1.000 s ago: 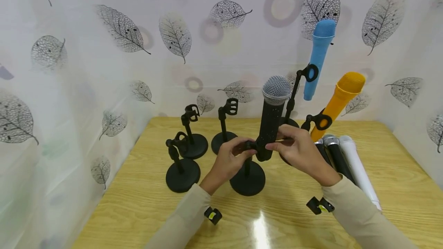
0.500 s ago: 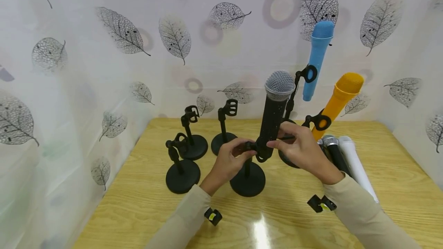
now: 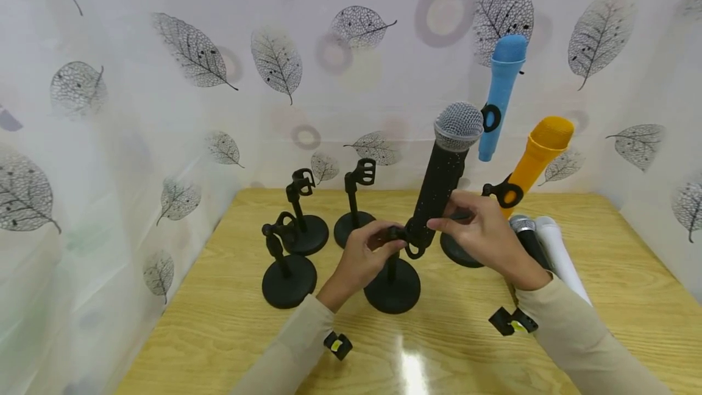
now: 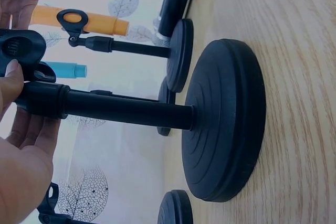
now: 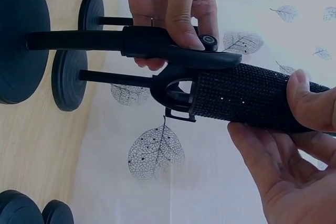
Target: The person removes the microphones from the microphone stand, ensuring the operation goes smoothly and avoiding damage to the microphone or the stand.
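In the head view my right hand [image 3: 485,236] grips a black, glittery microphone [image 3: 439,185] with a silver mesh head, which leans to the right. My left hand [image 3: 359,258] pinches the top joint of a black desktop microphone stand [image 3: 392,291] whose round base is on the table. In the right wrist view the lower end of the microphone sits at the stand's clip [image 5: 173,90]; how deep it lies in there I cannot tell. The left wrist view shows my thumb [image 4: 13,74] against the clip and the fingers behind the stem.
Three bare stands, including a front one [image 3: 289,279], are at the left. Blue [image 3: 501,96] and orange [image 3: 540,160] microphones lean in stands at the right. A black microphone [image 3: 529,239] and a white one [image 3: 562,258] lie on the wooden table [image 3: 219,334].
The black microphone has tilted further to the right, its mesh head moving right and slightly up. My right hand has moved slightly right with it. My left hand stays on the stand.
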### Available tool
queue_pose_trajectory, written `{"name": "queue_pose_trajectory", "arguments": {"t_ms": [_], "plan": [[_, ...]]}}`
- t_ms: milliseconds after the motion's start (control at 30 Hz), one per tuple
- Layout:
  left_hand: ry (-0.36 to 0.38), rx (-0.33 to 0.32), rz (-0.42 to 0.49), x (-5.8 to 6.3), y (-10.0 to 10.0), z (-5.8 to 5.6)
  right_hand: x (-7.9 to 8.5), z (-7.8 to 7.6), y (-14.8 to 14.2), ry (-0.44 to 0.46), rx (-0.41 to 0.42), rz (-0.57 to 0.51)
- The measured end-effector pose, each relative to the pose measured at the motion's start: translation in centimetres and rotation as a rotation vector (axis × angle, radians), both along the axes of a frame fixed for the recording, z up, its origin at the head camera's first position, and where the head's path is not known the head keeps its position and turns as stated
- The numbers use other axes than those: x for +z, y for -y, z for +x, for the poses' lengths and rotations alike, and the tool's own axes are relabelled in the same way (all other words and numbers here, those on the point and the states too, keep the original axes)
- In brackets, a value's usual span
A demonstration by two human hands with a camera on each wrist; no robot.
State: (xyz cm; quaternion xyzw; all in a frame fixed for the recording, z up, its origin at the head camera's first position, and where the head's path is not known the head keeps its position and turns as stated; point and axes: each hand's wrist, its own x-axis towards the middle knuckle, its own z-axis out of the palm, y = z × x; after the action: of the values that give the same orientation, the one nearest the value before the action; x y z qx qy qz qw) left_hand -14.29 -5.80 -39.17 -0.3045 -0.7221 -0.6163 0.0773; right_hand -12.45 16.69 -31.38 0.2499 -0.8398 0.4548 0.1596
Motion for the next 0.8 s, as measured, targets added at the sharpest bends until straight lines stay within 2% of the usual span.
{"name": "queue_pose_trajectory", "arguments": {"t_ms": [67,200,600,800], "plan": [[0.000,0.000,0.007,-0.58,0.02,-0.37,0.07,-0.04,-0.02,-0.023,-0.013,0.008],[-0.008,-0.010,0.019,-0.84,0.10,-0.61,0.25,-0.06,-0.05,-0.052,-0.038,0.013],[0.003,-0.022,0.011,-0.77,0.14,-0.58,0.52,-0.06,-0.19,-0.059,-0.076,0.014],[0.009,-0.014,0.013,-0.85,0.10,-0.51,0.47,-0.16,-0.35,-0.031,-0.067,-0.011]]}}
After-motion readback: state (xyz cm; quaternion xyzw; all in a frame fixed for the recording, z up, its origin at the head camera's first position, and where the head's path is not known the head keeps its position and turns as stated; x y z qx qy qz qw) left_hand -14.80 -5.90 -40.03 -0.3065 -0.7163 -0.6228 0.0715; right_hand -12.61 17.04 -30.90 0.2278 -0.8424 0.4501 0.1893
